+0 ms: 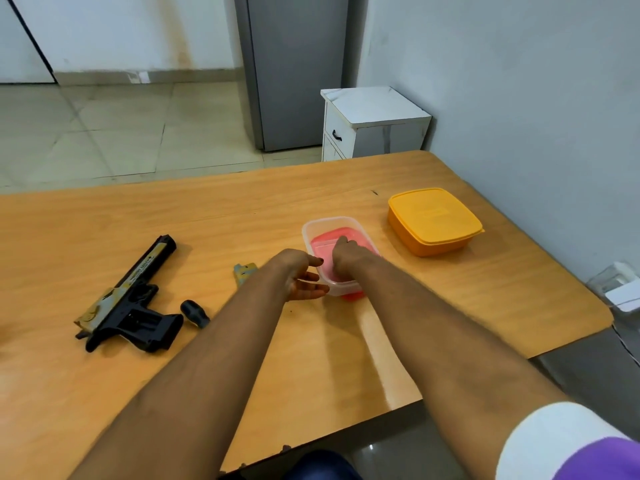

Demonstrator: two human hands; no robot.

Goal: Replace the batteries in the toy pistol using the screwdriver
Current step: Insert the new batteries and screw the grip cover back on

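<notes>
While hands [322, 268] meet at tub [308, 230], toy pistol [128, 299] lies left

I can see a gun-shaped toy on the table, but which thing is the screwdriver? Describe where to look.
Start at the wooden table and find the black toy pistol lying on its left side. Just right of the pistol's grip, beside the left forearm, lies the screwdriver. Only its stubby, rounded black handle shows clearly, far smaller than the pistol.
</notes>
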